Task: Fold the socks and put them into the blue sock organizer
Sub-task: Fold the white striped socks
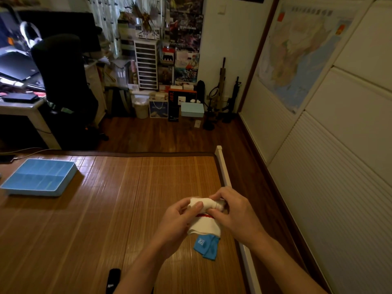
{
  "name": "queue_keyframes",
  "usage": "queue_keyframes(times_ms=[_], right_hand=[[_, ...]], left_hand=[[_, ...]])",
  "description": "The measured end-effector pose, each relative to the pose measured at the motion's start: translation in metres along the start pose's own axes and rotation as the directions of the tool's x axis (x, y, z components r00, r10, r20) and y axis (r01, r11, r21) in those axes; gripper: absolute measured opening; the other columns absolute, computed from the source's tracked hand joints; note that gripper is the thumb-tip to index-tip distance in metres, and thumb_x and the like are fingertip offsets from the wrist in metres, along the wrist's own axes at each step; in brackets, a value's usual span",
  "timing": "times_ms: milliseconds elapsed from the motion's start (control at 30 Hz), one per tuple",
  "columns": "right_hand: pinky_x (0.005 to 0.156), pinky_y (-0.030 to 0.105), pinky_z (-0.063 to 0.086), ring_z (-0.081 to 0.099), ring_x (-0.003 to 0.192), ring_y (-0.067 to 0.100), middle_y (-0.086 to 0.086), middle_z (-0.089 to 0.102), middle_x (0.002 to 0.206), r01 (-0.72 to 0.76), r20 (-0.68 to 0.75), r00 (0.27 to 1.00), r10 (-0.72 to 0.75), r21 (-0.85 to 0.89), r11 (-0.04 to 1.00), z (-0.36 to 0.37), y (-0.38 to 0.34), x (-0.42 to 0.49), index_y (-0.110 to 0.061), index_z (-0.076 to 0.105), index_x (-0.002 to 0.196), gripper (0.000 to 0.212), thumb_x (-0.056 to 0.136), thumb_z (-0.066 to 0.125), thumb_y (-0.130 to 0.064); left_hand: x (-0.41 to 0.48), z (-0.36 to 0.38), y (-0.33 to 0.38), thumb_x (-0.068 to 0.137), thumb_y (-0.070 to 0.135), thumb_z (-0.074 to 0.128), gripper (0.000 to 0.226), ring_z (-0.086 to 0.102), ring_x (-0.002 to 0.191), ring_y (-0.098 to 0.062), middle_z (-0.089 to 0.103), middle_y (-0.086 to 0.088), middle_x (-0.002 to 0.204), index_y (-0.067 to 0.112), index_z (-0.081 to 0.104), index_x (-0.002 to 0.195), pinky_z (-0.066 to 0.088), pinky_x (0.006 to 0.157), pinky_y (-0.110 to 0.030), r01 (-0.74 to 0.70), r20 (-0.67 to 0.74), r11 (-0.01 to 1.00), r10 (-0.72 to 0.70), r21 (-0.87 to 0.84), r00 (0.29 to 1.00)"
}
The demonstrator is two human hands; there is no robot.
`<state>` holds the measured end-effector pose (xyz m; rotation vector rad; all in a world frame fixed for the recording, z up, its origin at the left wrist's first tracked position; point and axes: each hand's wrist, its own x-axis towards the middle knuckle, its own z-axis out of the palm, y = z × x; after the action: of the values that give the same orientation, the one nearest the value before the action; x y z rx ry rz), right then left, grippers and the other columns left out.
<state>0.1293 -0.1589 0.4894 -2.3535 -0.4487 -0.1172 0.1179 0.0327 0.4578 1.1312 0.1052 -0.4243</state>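
Both hands hold a white sock [204,227] with a red stripe and a blue cuff, partly rolled, just above the bamboo mat [118,209] near its right edge. My left hand [178,219] pinches the rolled end from the left, and my right hand [235,213] grips it from the right. The blue cuff hangs down toward the mat. The blue sock organizer [40,177] sits at the mat's far left, its compartments showing no socks. A black sock [112,281] lies at the bottom edge, partly hidden by my left forearm.
A white rail [224,177] runs along the mat's right side, with wooden floor and a white wardrobe beyond. A desk and a black chair [63,81] stand at the back left. Boxes and shelves crowd the far wall.
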Motion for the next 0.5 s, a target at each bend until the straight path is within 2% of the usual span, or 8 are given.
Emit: queue_keyframes(times_ms=[133,233,367,500], right_hand=[[0.082,0.033,0.06,0.065,0.099,0.006,-0.014,0.064,0.108,-0.149,0.178,0.978,0.108,0.239,0.959,-0.016,0.0,0.005,-0.034,0.062,0.11,0.023,0.09,0.072,-0.039],[0.087,0.034,0.06,0.067,0.102,0.005,-0.013,0.067,0.111,-0.22,0.218,0.963,0.157,0.306,0.926,-0.021,0.0,0.007,-0.033,0.064,0.118,0.025,0.095,0.063,-0.042],[0.09,0.033,0.059,0.066,0.105,0.006,-0.009,0.069,0.114,-0.222,0.266,0.952,0.148,0.277,0.935,-0.022,0.0,0.006,-0.023,0.065,0.127,0.033,0.096,0.064,-0.035],[0.087,0.025,0.058,0.064,0.103,0.002,-0.012,0.067,0.112,-0.181,0.207,0.969,0.133,0.234,0.955,-0.02,0.001,0.006,-0.024,0.065,0.124,0.031,0.094,0.068,-0.032]], left_hand=[[-0.001,-0.009,-0.002,0.091,0.028,0.073,0.038,0.073,0.105,-0.034,0.073,-0.01,0.118,0.024,0.068,0.129,0.061,0.079,-0.036,-0.051,0.038,0.998,0.05,0.027,0.998],[-0.002,-0.012,0.002,0.088,0.034,0.075,0.044,0.072,0.108,-0.032,0.072,-0.003,0.119,0.031,0.066,0.131,0.06,0.083,-0.039,-0.097,0.075,0.993,0.092,0.064,0.993],[-0.001,-0.014,0.005,0.084,0.04,0.078,0.053,0.072,0.108,-0.026,0.072,0.004,0.119,0.037,0.064,0.134,0.06,0.083,-0.037,-0.146,0.086,0.98,0.135,0.132,0.987],[0.001,-0.012,0.004,0.085,0.032,0.079,0.039,0.073,0.106,-0.027,0.074,-0.003,0.116,0.029,0.072,0.124,0.06,0.081,-0.033,-0.058,0.047,0.998,0.058,0.004,0.997]])
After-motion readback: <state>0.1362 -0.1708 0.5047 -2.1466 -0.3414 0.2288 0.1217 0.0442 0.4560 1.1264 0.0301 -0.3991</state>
